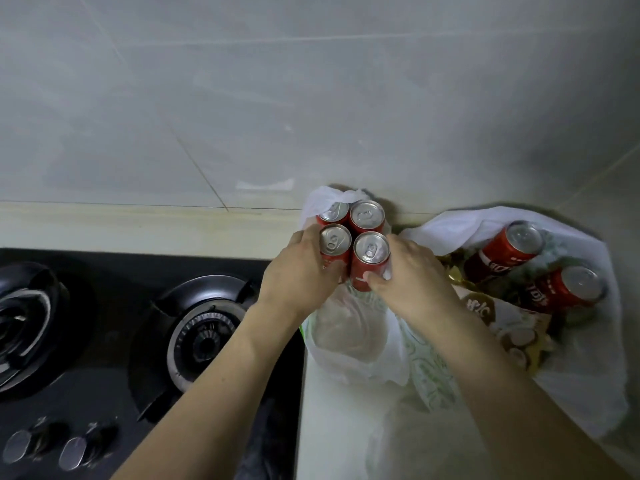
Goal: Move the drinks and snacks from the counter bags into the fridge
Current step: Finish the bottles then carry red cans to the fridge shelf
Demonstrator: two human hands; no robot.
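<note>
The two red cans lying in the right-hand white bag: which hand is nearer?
Right. The right hand sits just beside the lying red cans; the left hand is across the upright cans.

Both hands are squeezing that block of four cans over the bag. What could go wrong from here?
1. The four red cans are loose and pressed together only by the left hand and right hand; a back can might slip out.
2. A dropped can might land on the gas stove just to the left.
3. The white plastic bag clings around the cans and might snag or drag.
</note>
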